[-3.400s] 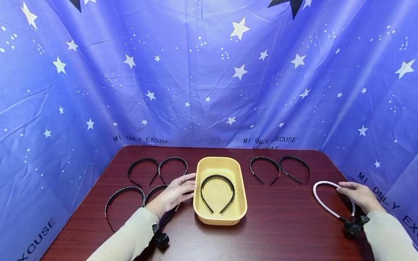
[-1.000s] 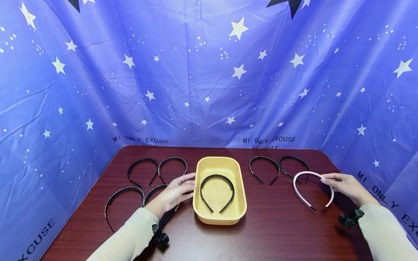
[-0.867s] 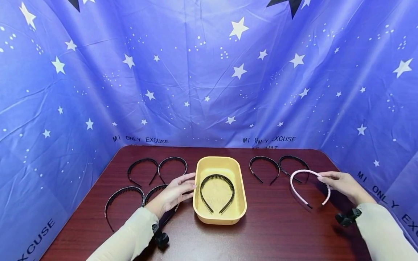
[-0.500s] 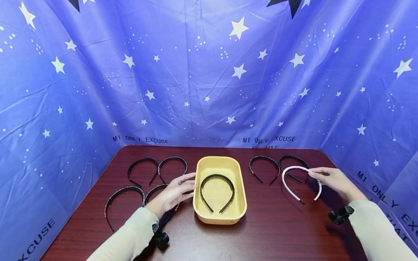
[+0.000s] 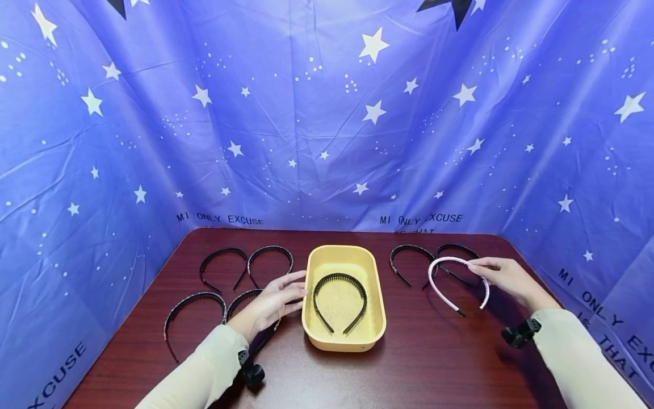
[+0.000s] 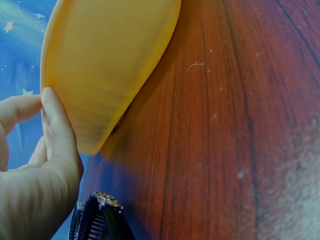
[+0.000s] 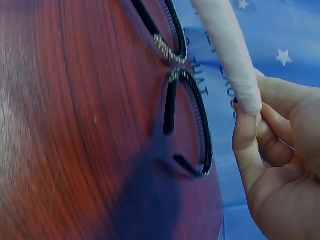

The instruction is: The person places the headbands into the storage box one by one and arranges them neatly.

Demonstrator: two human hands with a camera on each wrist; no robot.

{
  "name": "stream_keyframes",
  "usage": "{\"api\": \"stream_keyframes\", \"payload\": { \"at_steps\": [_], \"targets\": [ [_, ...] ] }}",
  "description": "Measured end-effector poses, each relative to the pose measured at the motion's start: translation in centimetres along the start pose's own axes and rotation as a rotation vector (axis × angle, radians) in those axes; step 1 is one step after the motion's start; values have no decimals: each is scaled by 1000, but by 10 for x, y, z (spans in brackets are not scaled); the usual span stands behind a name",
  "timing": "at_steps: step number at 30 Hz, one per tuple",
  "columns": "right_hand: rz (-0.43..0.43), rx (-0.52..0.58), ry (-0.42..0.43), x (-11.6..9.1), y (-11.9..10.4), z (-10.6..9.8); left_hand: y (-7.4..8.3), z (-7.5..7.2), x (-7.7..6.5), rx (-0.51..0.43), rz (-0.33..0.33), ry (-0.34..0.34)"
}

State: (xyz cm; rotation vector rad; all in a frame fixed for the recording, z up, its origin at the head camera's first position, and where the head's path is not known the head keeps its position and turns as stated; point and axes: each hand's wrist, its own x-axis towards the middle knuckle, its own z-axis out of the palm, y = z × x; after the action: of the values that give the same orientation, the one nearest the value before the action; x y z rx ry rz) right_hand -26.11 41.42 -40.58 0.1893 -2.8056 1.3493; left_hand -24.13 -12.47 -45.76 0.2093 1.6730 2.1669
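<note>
My right hand (image 5: 506,278) pinches a pale pink headband (image 5: 441,287) near the right of its arch, thumb and fingertips meeting on it in the right wrist view. The band is raised, its dark-tipped ends towards me, overlapping a black headband (image 5: 457,248) behind it. My left hand (image 5: 271,304) touches the left rim of a yellow plastic bin (image 5: 382,301) with extended fingers, its fingertips (image 6: 52,100) right at the rim in the left wrist view. Inside the bin lies a black toothed headband (image 5: 339,277). Another black headband (image 5: 244,295) is partly hidden beneath my left forearm.
A further black headband (image 5: 414,247) lies at the back right of the dark red table (image 5: 419,369). Left of the bin lie more black headbands: one at the back left (image 5: 204,264), one beside it (image 5: 271,249) and one nearer (image 5: 196,296). A star-patterned blue cloth (image 5: 327,113) surrounds the table.
My right hand has lifted the pink headband off the right side of the table and carried it left, towards the bin. The left hand and the bin have stayed put.
</note>
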Motion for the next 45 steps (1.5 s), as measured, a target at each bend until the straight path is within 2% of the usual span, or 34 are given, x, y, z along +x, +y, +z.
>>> {"api": "stream_keyframes", "payload": {
  "at_steps": [5, 12, 24, 35, 45],
  "targets": [
    [-24, -17, 21, 3, -12, 8, 0, 0, 0, 1, -2, -1],
    [-14, 41, 10, 10, -32, 18, 2, 2, 0, 4, -6, 4],
    [-50, 131, -91, 18, -68, 32, 3, 1, -1, 8, -1, 4],
    [-55, 111, -161, 23, -93, 42, 2, 1, -1, 8, -4, 12],
    [-51, 162, -258, 31, -110, 56, 2, 1, 0, 8, -5, 8]
  ]
}}
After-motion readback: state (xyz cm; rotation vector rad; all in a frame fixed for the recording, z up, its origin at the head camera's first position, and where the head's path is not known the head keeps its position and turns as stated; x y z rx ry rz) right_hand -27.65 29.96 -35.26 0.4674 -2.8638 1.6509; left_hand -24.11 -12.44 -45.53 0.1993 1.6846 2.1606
